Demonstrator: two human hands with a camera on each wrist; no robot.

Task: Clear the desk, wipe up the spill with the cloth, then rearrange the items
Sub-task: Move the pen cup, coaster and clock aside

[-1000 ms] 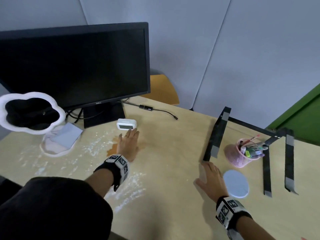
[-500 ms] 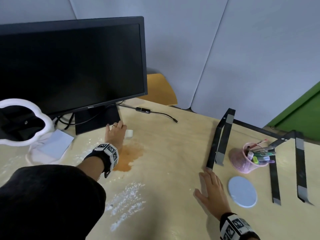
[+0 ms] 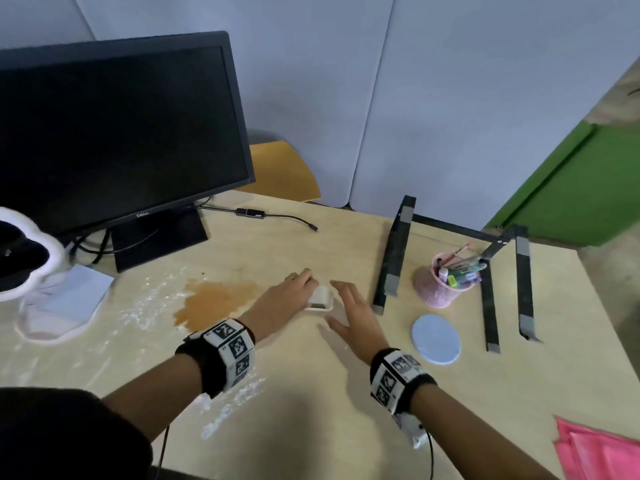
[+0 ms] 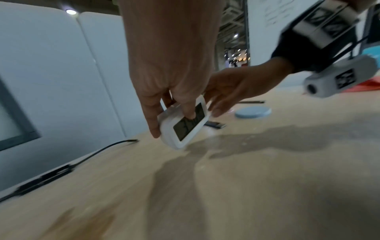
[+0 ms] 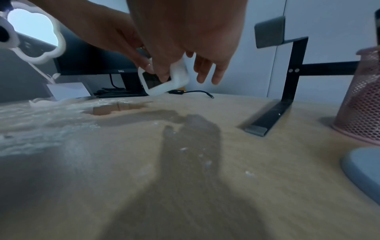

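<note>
White plastic, the clock hangs above the desk, pinched in the left hand, thumb on its dark screen and fingers behind it. The right hand floats just right of the clock, fingers loosely spread and holding nothing; whether it touches the case I cannot tell. Left of the clock a brown spill sits among white powder. Right of the clock are a black stand, a pink pen cup and a blue coaster. Well to its right and nearer, a pink cloth lies at the desk's edge.
</note>
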